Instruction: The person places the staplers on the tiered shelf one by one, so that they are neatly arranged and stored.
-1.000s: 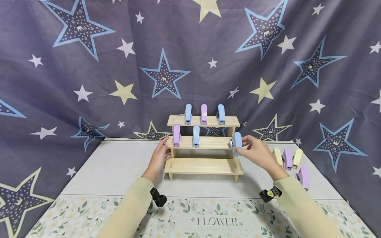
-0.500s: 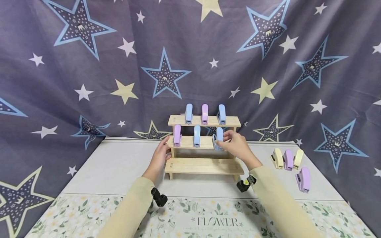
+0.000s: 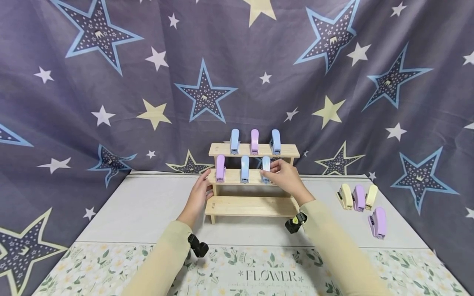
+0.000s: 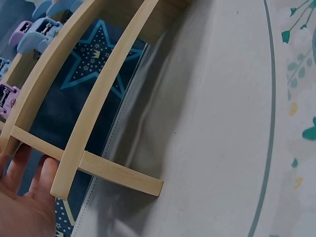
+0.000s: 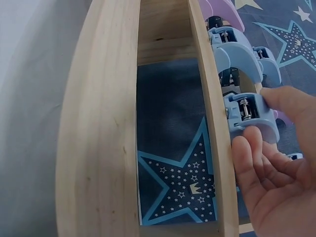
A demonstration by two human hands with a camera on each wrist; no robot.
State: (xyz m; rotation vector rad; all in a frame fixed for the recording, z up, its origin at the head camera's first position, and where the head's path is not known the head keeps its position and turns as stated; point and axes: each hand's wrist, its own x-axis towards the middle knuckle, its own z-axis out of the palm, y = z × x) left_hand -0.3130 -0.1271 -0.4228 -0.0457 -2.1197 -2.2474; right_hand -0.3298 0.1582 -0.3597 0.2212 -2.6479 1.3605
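My right hand [image 3: 286,177] pinches a light blue mini stapler [image 3: 266,168] at the right part of the middle step of a wooden three-step stand [image 3: 252,205]. In the right wrist view, thumb and fingers are on either side of that stapler [image 5: 251,116], whose base is right at the step's front edge. A purple stapler [image 3: 220,168] and another blue stapler [image 3: 245,169] stand upright to its left. My left hand [image 3: 198,196] touches the stand's left end, its fingers [image 4: 43,175] partly hidden behind the wood in the left wrist view.
Blue, purple and blue staplers [image 3: 254,142] line the top step. On the table at right lie two yellow staplers [image 3: 346,196], a purple one [image 3: 358,198] between them, and another purple stapler [image 3: 378,223] nearer. A starry curtain [image 3: 148,82] hangs right behind the stand.
My right hand has carried the blue stapler leftward from the stand's right end onto the middle step, beside the other blue one. The left hand has stayed at the stand's left end.
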